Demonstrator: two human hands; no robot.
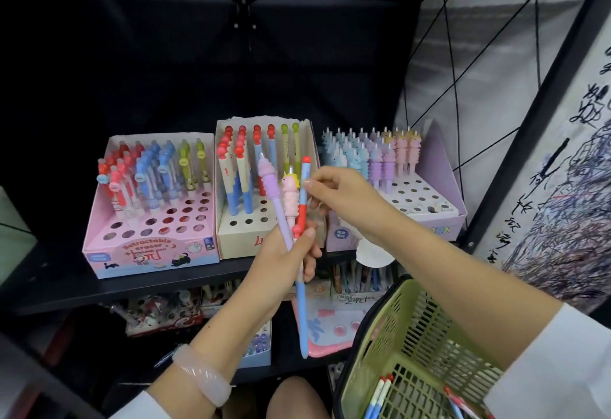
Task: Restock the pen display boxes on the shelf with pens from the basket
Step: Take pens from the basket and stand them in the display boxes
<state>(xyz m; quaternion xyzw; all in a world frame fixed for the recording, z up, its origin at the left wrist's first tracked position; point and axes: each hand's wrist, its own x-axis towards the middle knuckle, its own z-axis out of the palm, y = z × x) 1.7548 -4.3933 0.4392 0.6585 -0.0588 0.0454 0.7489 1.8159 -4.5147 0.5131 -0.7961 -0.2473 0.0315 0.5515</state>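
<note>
My left hand grips a small bunch of pens upright in front of the shelf: a purple pen, a pink unicorn pen and a red-and-blue pen. My right hand pinches the red-and-blue pen near its top. Behind them on the shelf stand three display boxes: a pink one at the left, a beige one in the middle, a lilac one at the right, each partly filled. The green basket at lower right holds more pens.
A black metal shelf board carries the boxes; a lower shelf holds more stationery packs. The shelf's dark upright runs diagonally at the right, beside a scribbled-on white panel. Open holes show at the front of all three boxes.
</note>
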